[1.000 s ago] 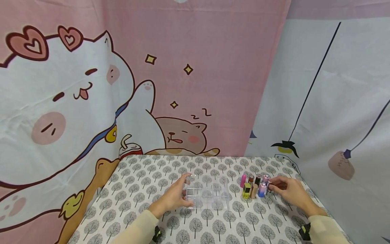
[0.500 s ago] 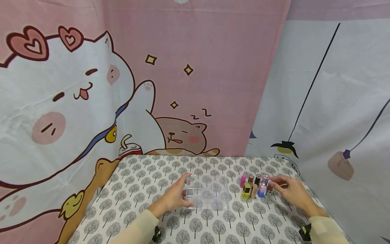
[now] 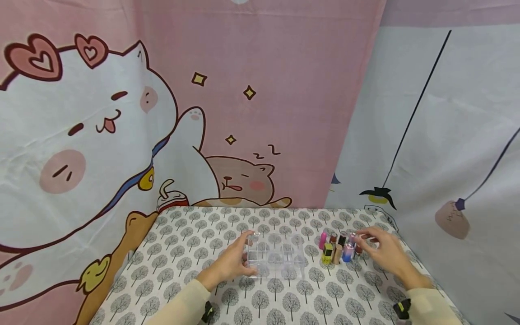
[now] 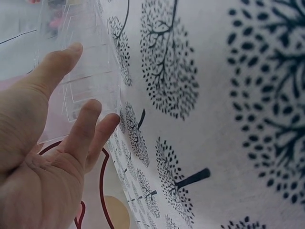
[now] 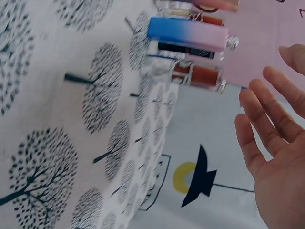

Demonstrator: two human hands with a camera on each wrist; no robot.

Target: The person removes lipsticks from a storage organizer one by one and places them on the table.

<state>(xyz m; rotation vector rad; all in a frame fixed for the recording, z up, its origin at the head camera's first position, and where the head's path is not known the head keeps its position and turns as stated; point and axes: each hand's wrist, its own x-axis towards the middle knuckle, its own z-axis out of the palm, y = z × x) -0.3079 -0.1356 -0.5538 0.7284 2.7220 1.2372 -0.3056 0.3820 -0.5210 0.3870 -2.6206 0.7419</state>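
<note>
My left hand [image 3: 231, 261] grips the left end of a clear divided box [image 3: 268, 261], thumb on the near side and fingers on the far side. The left wrist view shows its see-through walls [image 4: 90, 62] between thumb and fingers. My right hand [image 3: 383, 248] hovers at the right end of a cluster of upright lipsticks, fingers loosely extended. Nearest to it are a blue-and-pink lipstick [image 5: 188, 34] and a clear tube with red-brown content [image 5: 205, 75]. The right wrist view shows that hand's fingers apart from both, holding nothing.
Also in the cluster stand a bright pink tube [image 3: 322, 240], a yellow bottle with black cap [image 3: 327, 253], a tan tube [image 3: 337, 254] and a dark-capped one [image 3: 342, 239]. A tree-print cloth [image 3: 260, 300] covers the table. Cartoon curtains [image 3: 300, 113] hang behind and beside it.
My right hand has risen slightly and its fingers have opened away from the red-brown tube, which now shows at the cluster's right end. The left hand and box hold still.
</note>
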